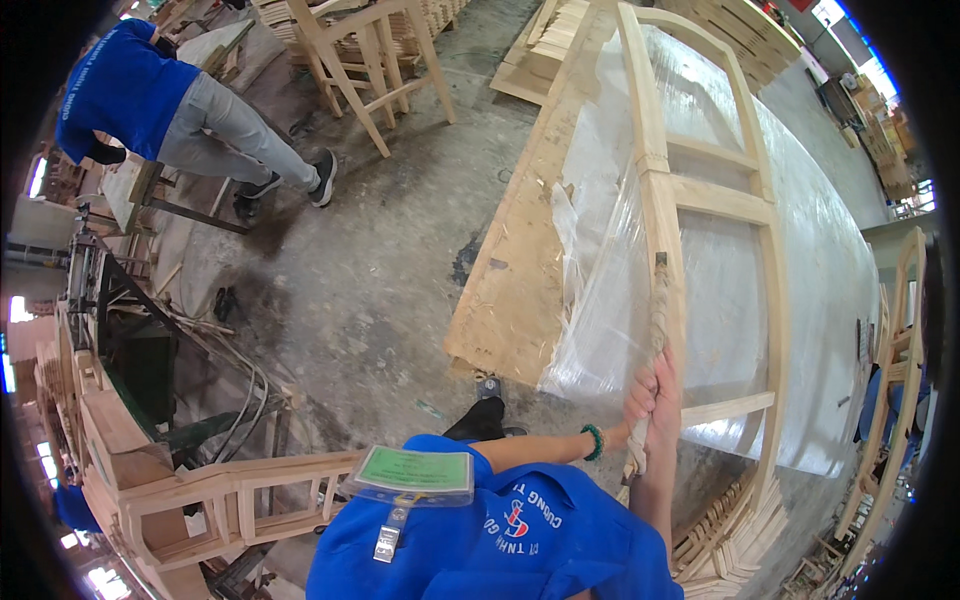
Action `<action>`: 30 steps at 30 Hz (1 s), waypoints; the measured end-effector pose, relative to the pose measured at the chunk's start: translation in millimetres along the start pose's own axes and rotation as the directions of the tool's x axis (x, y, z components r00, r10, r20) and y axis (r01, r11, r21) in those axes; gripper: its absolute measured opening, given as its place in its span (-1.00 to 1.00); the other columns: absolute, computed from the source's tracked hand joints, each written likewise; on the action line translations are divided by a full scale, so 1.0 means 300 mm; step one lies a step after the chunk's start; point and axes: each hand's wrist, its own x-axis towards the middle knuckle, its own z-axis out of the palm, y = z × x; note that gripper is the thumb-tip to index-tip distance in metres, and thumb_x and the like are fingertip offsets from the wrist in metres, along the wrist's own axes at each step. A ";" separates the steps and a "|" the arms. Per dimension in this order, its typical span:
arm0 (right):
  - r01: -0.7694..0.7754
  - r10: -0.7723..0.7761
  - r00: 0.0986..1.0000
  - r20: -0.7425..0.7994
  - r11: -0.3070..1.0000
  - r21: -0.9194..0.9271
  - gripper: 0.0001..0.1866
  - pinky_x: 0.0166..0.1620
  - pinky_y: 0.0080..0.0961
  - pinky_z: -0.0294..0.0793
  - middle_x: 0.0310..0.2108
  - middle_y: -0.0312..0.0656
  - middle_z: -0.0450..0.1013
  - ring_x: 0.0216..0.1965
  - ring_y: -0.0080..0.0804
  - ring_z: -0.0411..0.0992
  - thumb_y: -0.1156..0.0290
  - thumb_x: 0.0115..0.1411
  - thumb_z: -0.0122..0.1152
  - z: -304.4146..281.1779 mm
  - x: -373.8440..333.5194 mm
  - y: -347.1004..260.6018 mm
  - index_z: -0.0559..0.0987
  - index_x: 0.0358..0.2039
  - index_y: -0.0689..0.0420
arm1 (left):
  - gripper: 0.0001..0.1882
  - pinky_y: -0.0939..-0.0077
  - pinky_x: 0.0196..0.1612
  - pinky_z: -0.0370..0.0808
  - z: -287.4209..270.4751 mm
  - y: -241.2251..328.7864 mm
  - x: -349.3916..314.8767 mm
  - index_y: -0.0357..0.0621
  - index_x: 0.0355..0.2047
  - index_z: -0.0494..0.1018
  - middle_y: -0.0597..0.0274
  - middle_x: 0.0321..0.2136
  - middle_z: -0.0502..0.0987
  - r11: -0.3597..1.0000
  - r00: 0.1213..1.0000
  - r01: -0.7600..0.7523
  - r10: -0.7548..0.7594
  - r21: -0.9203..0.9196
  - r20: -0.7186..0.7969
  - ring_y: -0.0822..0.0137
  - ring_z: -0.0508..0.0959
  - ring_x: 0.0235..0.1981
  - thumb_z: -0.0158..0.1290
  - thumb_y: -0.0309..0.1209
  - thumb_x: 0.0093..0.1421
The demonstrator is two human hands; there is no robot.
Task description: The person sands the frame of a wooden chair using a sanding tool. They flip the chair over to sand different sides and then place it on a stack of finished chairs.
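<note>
A light wooden frame [722,200] with an arched top and several cross rails lies over a plastic-covered table. Along its left post runs a pale, twisted-looking stick [658,312], below a small dark slot in the wood. My left hand [637,408], with a green bead bracelet at its wrist, is closed around the stick's lower part. Close against it, my right hand [664,385] is closed at the lower part of the frame's left post. The fingers overlap, so their exact hold is partly hidden.
The table's bare board edge [500,290] is left of the frame. A wooden chair frame [375,70] stands ahead. Another person [190,110] bends over a bench at the far left. More wooden frames [240,505] and stacked curved parts [730,545] are nearby. Cables [240,390] hang at left.
</note>
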 end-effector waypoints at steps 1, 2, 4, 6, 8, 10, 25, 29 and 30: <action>-0.004 0.004 1.000 0.005 1.000 -0.013 -0.46 -0.75 -0.73 0.08 -0.57 -0.40 0.16 -0.75 -0.71 0.07 0.30 0.34 -0.10 -0.004 -0.001 0.001 0.09 0.31 -0.22 | -0.67 0.57 -0.25 0.44 0.006 -0.004 0.000 -0.19 0.01 0.31 0.24 -0.17 0.47 1.000 1.000 -0.001 0.001 0.001 0.002 0.49 0.47 -0.30 -0.13 -0.30 0.31; -0.007 0.007 1.000 0.010 1.000 -0.023 -0.46 -0.74 -0.73 0.08 -0.57 -0.40 0.16 -0.75 -0.71 0.07 0.30 0.34 -0.10 -0.007 -0.002 0.003 0.09 0.31 -0.22 | -0.67 0.57 -0.25 0.44 0.004 -0.006 0.003 -0.19 0.01 0.31 0.24 -0.17 0.47 1.000 1.000 -0.005 0.005 0.003 0.000 0.49 0.47 -0.30 -0.13 -0.30 0.31; 0.000 0.001 1.000 0.011 0.999 -0.048 -0.45 -0.74 -0.72 0.08 -0.58 -0.40 0.16 -0.75 -0.70 0.07 0.30 0.33 -0.09 -0.016 -0.015 0.002 0.08 0.31 -0.21 | -0.67 0.57 -0.24 0.43 0.020 -0.022 -0.007 -0.19 0.01 0.31 0.24 -0.17 0.47 1.000 1.000 0.002 -0.002 0.006 0.009 0.49 0.47 -0.30 -0.13 -0.30 0.31; 0.019 -0.019 1.000 0.002 0.997 -0.074 -0.43 -0.74 -0.70 0.08 -0.58 -0.39 0.16 -0.75 -0.69 0.07 0.29 0.33 -0.08 -0.024 -0.036 -0.003 0.07 0.32 -0.21 | -0.67 0.56 -0.24 0.43 0.025 -0.035 -0.001 -0.18 0.01 0.31 0.24 -0.17 0.47 1.000 1.000 0.006 -0.007 0.014 0.020 0.48 0.47 -0.29 -0.14 -0.30 0.31; -0.006 0.002 1.000 -0.029 0.992 -0.129 -0.40 -0.73 -0.68 0.10 -0.57 -0.38 0.17 -0.74 -0.67 0.07 0.30 0.31 -0.05 -0.026 -0.032 0.000 0.04 0.33 -0.21 | -0.68 0.56 -0.23 0.43 0.010 -0.064 0.005 -0.18 0.01 0.31 0.24 -0.17 0.47 1.000 1.000 0.004 -0.004 0.022 0.007 0.48 0.47 -0.29 -0.14 -0.30 0.31; -0.008 0.007 1.000 -0.006 0.992 -0.124 -0.37 -0.72 -0.66 0.11 -0.58 -0.37 0.18 -0.74 -0.66 0.08 0.31 0.30 -0.03 -0.022 -0.024 0.002 0.02 0.33 -0.20 | -0.68 0.56 -0.23 0.43 -0.017 -0.083 0.018 -0.18 0.01 0.31 0.25 -0.16 0.47 1.000 1.000 -0.004 0.005 0.031 -0.013 0.48 0.47 -0.29 -0.15 -0.30 0.32; -0.035 0.031 0.998 0.062 0.997 0.062 -0.48 -0.73 -0.74 0.14 -0.56 -0.39 0.18 -0.74 -0.72 0.09 0.34 0.32 -0.05 -0.045 -0.009 -0.026 0.14 0.27 -0.28 | -0.70 0.55 -0.20 0.43 -0.013 -0.154 0.038 -0.15 0.01 0.30 0.26 -0.15 0.46 1.000 0.999 0.006 -0.007 0.031 0.033 0.48 0.46 -0.27 -0.18 -0.31 0.33; -0.066 0.057 0.996 0.066 0.988 0.139 -0.49 -0.74 -0.74 0.14 -0.56 -0.39 0.18 -0.74 -0.72 0.10 0.36 0.32 -0.04 -0.056 -0.006 -0.034 0.17 0.25 -0.28 | -0.70 0.55 -0.20 0.43 -0.014 -0.164 0.026 -0.14 0.01 0.30 0.26 -0.15 0.46 0.999 0.998 0.015 -0.017 0.034 0.053 0.48 0.46 -0.26 -0.19 -0.31 0.34; -0.065 0.058 0.997 0.052 0.988 0.142 -0.50 -0.74 -0.74 0.14 -0.56 -0.39 0.18 -0.74 -0.72 0.10 0.36 0.31 -0.03 -0.057 -0.004 -0.036 0.18 0.24 -0.28 | -0.70 0.55 -0.20 0.43 -0.018 -0.165 0.024 -0.14 0.01 0.30 0.26 -0.15 0.46 0.999 0.998 0.021 -0.024 0.042 0.053 0.48 0.46 -0.26 -0.19 -0.31 0.34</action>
